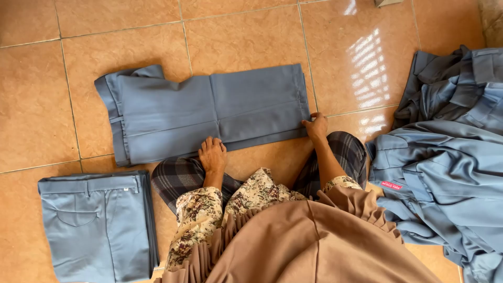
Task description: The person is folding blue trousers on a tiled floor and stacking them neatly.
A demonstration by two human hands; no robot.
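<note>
Fingers (313, 118) of right hand (316, 127) pinch hem end of grey trousers (209, 112); left hand (212, 155) flat, released, on near edge mid-length. I note trousers' long axis runs left-right, just far of both hands. Folded pair (97, 225) near left.

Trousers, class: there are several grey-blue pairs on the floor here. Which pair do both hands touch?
The trousers laid flat in the middle, with the left hand and right hand on their near edge; the others lie folded or heaped aside.

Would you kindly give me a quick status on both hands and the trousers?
Left hand flat on trousers near edge. Right hand pinching the leg-end corner. Trousers spread on floor tiles. Nothing in the way.
</note>
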